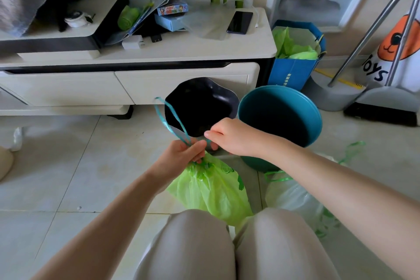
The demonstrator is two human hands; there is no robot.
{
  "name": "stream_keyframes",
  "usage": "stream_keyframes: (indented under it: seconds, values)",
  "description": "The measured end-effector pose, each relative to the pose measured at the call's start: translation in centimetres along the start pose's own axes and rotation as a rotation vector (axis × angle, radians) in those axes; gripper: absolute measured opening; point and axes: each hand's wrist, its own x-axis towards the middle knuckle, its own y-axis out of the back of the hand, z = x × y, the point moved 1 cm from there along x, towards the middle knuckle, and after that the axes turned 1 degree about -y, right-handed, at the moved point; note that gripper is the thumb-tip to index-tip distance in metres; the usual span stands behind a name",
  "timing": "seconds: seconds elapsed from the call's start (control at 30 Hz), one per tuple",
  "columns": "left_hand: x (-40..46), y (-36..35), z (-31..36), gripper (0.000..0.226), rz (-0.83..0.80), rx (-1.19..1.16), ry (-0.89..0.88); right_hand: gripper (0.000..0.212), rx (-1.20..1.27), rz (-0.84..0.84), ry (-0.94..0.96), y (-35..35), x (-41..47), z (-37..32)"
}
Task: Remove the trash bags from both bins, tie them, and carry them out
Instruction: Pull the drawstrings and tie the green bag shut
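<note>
A green trash bag sits on the floor between my knees, its mouth gathered. My left hand grips the gathered neck and the teal drawstring loop that rises from it. My right hand pinches the drawstring just right of the neck. Behind them stand a black bin and a teal bin, both with no bag inside. A white trash bag with a green drawstring lies to the right, partly behind my right arm.
A low cream TV cabinet with a phone and clutter runs along the back. A blue paper bag of green bags, a dustpan and a broom stand at the right. Tiled floor lies at the left.
</note>
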Motion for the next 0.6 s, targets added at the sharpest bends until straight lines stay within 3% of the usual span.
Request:
stream_keyframes:
  seconds: [0.17, 0.27, 0.33, 0.4, 0.53, 0.6]
  values:
    - [0.3, 1.0, -0.7, 0.032, 0.082, -0.093, 0.068, 0.040, 0.092, 0.073, 0.085, 0.2, -1.4, 1.0]
    - [0.3, 1.5, -0.5, 0.018, 0.119, -0.164, 0.048, 0.036, 0.003, -0.064, 0.064, -0.3, -1.9, 1.9]
    - [0.2, 1.5, -0.4, 0.014, 0.119, -0.107, 0.004, 0.030, -0.085, -0.196, -0.001, -0.7, -1.6, 2.8]
    - [0.1, 1.5, -0.3, 0.014, 0.088, 0.000, -0.039, 0.023, -0.136, -0.198, -0.030, -0.9, -0.8, 3.4]
    - [-0.2, 1.7, 0.0, 0.017, 0.019, 0.137, -0.132, 0.021, 0.214, -0.153, 0.014, -1.9, 0.7, 3.1]
    - [-0.3, 1.9, 0.0, 0.022, 0.002, 0.187, -0.194, 0.019, 0.258, -0.159, 0.068, -2.7, 1.2, 2.5]
